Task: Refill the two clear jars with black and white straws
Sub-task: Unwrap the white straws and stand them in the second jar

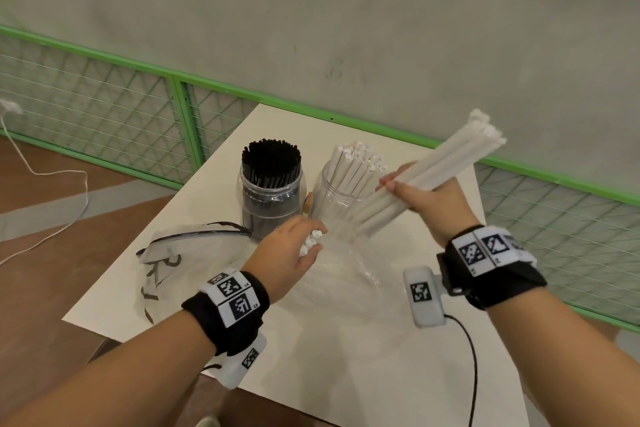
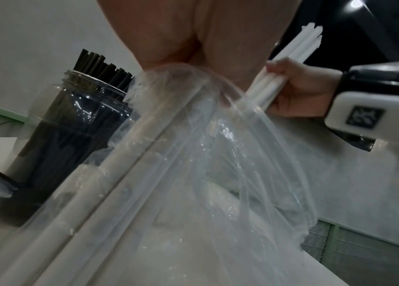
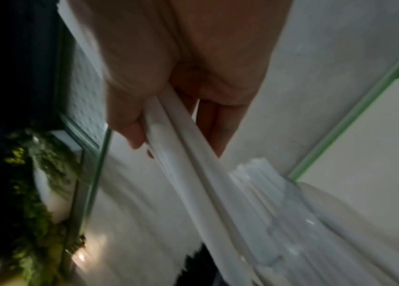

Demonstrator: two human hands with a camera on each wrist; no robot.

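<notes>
Two clear jars stand at the back of the white table. One jar is packed with black straws; the other jar holds white straws. My right hand grips a bundle of white straws, slanted up to the right in front of the white jar. My left hand grips the clear plastic bag around the bundle's lower ends. The bag hangs down to the table.
A second, flattened bag with a black zip edge lies left of my left hand. A green-framed wire fence runs behind the table. The table's near and left edges drop to a brown floor with a white cable.
</notes>
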